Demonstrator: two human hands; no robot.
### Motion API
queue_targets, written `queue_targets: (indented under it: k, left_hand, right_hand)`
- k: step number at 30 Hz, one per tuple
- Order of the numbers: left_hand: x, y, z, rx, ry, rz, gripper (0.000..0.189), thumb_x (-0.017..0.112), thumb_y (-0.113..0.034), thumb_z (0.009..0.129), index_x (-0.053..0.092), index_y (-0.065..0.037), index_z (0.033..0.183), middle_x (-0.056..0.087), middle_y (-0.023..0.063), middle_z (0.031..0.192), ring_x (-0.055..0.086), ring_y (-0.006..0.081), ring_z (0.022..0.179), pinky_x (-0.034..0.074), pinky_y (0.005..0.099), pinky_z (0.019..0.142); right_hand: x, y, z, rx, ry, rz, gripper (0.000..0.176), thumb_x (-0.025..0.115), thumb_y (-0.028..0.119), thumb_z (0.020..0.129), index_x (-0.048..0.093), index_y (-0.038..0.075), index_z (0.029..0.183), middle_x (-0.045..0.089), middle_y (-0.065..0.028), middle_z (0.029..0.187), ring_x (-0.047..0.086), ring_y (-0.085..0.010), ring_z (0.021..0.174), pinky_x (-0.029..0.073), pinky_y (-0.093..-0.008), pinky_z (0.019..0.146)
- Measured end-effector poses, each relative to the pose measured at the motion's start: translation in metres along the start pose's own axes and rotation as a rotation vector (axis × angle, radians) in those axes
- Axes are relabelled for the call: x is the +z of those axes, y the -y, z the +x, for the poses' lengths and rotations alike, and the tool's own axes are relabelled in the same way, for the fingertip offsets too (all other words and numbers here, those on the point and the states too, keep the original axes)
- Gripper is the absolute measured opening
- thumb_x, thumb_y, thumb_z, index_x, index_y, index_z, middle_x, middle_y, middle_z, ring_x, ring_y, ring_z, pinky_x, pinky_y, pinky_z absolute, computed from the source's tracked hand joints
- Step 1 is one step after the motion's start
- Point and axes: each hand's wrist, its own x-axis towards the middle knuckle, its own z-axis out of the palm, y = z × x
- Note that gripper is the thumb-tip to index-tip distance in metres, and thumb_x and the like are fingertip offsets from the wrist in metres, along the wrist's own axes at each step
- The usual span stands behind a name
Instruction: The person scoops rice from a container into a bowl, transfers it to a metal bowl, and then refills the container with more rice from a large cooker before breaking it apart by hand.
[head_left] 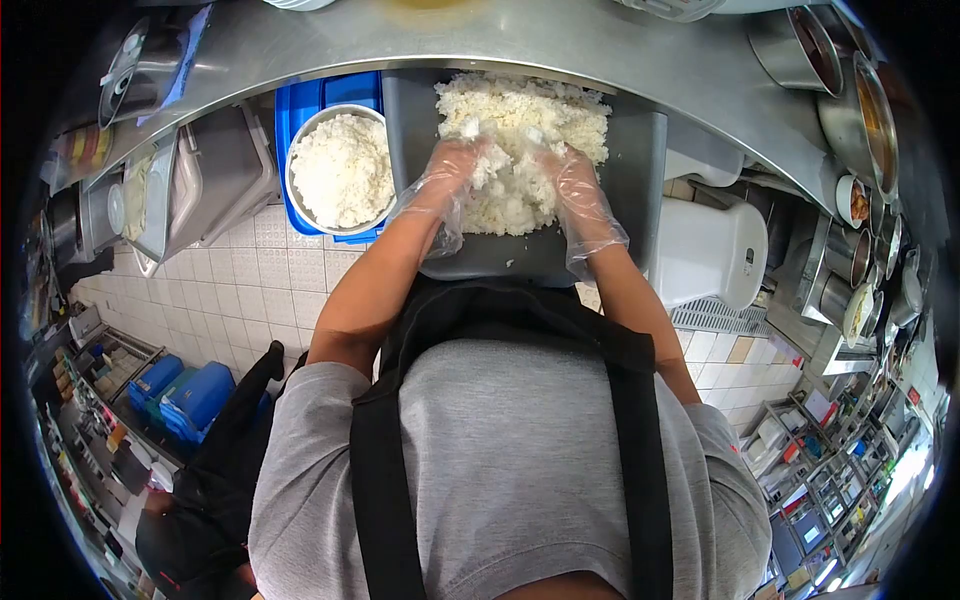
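Note:
Cooked white rice (520,205) lies heaped in a deep grey tub (640,190) in front of my body. Both my hands wear loose, clear plastic gloves. At the left of the heap, my left hand (455,165) grips a clump of rice, its fingertips partly covered by grains. Opposite it, my right hand (573,178) is closed on more rice, and its fingers are also partly hidden. Loose rice lies between the two hands. Left of the tub, a round bowl (292,165) is piled high with white rice (345,172).
A steel counter (400,40) runs beyond the tub. Blue plastic (300,95) lies under the bowl. White bins (705,255) stand right, grey bins (220,170) left. Steel pots (795,50) sit at far right. Another person in black (215,500) is behind me on the left.

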Motion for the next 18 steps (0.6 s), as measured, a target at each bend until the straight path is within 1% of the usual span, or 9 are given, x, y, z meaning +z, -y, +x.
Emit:
queue_targets:
  k: [2,3,6,7,9,10,12,16,18]
  left_hand:
    - [-0.01,0.008,0.027,0.061,0.025,0.246,0.045,0.065,-0.034,0.084,0.058,0.003,0.108,0.064,0.0143,0.089,0.061,0.0284,0.078,0.05,0.037,0.061]
    - [-0.009,0.025,0.05,-0.105,0.05,0.119,0.054,0.06,-0.041,0.086,0.053,0.002,0.119,0.055,0.0194,0.12,0.054,0.0275,0.107,0.047,0.0367,0.085]
    - [-0.012,-0.065,-0.034,-0.292,0.177,-0.199,0.064,0.052,-0.045,0.089,0.043,0.001,0.132,0.036,0.0178,0.142,0.035,0.0251,0.13,0.03,0.0357,0.104]
    - [-0.013,-0.057,-0.031,-0.241,0.179,-0.174,0.067,0.051,-0.046,0.089,0.038,0.001,0.135,0.033,0.017,0.143,0.031,0.025,0.132,0.026,0.0356,0.107]
    - [-0.016,-0.037,-0.021,-0.137,0.18,-0.124,0.074,0.049,-0.049,0.089,0.03,0.0,0.14,0.028,0.0154,0.147,0.025,0.0248,0.136,0.016,0.0352,0.111]
    - [-0.017,-0.036,-0.026,-0.157,0.147,-0.119,0.074,0.049,-0.049,0.089,0.027,-0.001,0.141,0.028,0.0147,0.147,0.024,0.0248,0.136,0.017,0.0352,0.111]
    - [-0.017,-0.035,-0.042,-0.202,0.085,-0.109,0.075,0.048,-0.049,0.09,0.023,-0.002,0.143,0.029,0.0132,0.147,0.024,0.0249,0.136,0.017,0.0352,0.111]
    - [-0.007,0.01,-0.021,-0.331,0.124,-0.428,0.075,0.047,-0.051,0.09,0.024,-0.004,0.143,0.031,0.0134,0.146,0.028,0.0257,0.134,0.021,0.0376,0.109]
    - [0.0,0.051,0.009,-0.38,0.093,-0.563,0.073,0.047,-0.054,0.089,0.029,-0.007,0.142,0.035,0.0133,0.143,0.032,0.0266,0.131,0.025,0.0406,0.107]
  right_hand:
    - [0.005,0.001,0.006,-0.02,-0.068,-0.079,0.053,0.066,0.036,0.081,0.058,-0.01,0.104,0.066,-0.0176,0.087,0.063,-0.0277,0.081,0.047,-0.0358,0.074]
    - [0.006,0.004,0.009,-0.008,-0.066,-0.059,0.052,0.066,0.038,0.081,0.059,-0.01,0.101,0.066,-0.0179,0.085,0.063,-0.0285,0.079,0.047,-0.0361,0.073]
    - [-0.002,0.021,0.004,0.081,-0.038,-0.169,0.05,0.066,0.038,0.079,0.062,-0.008,0.099,0.067,-0.0185,0.083,0.063,-0.0297,0.077,0.047,-0.0367,0.072]
    - [-0.005,0.025,0.002,0.12,-0.024,-0.234,0.049,0.066,0.038,0.079,0.063,-0.007,0.098,0.067,-0.0186,0.082,0.063,-0.0299,0.076,0.047,-0.0369,0.072]
    - [-0.014,-0.003,0.01,0.162,0.254,-0.045,0.058,0.07,0.036,0.077,0.056,-0.008,0.111,0.066,-0.0157,0.088,0.061,-0.0264,0.079,0.047,-0.0366,0.077]
    - [-0.018,-0.021,0.013,0.182,0.394,0.051,0.063,0.072,0.035,0.075,0.053,-0.009,0.117,0.065,-0.0143,0.092,0.06,-0.0247,0.08,0.046,-0.0365,0.079]
    - [-0.024,-0.05,0.012,0.089,0.478,-0.11,0.07,0.072,0.032,0.075,0.044,-0.008,0.126,0.063,-0.0177,0.101,0.061,-0.0276,0.088,0.046,-0.0349,0.083]
    - [-0.014,-0.099,0.019,0.042,0.549,-0.552,0.08,0.07,0.025,0.079,0.027,-0.006,0.139,0.052,-0.0249,0.124,0.055,-0.0303,0.111,0.041,-0.0301,0.095]
    - [-0.001,-0.096,0.016,0.219,0.499,-0.233,0.083,0.07,0.026,0.079,0.023,-0.006,0.14,0.045,-0.0246,0.131,0.048,-0.029,0.119,0.036,-0.0301,0.1]
